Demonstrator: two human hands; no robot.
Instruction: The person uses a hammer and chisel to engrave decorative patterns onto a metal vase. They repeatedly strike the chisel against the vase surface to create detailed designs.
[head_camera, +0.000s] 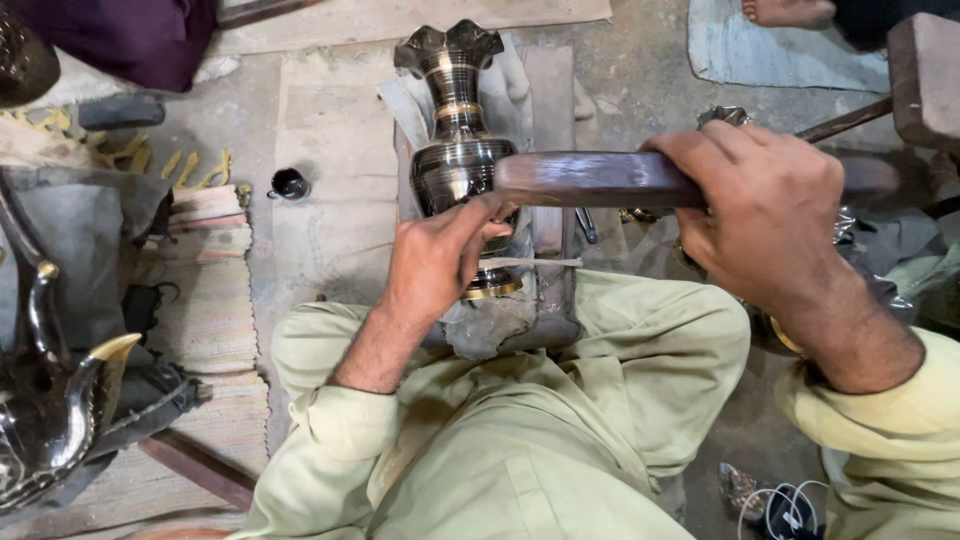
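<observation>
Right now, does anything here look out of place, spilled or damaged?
Nothing looks broken or spilled. The dark metal vase lies on its side on a padded block, steadied by the left hand, while the right hand grips a wooden mallet against it.

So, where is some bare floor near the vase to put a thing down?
Bare floor lies left of the vase, above the small dark cup. It is crowded right of the vase, where the right hand holds the wooden mallet.

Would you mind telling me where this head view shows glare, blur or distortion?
Head view: bright glare bands on the brass vase; the wooden mallet in the right hand looks softly blurred; the left hand is sharp; wide-angle bending shows toward the edges.
</observation>
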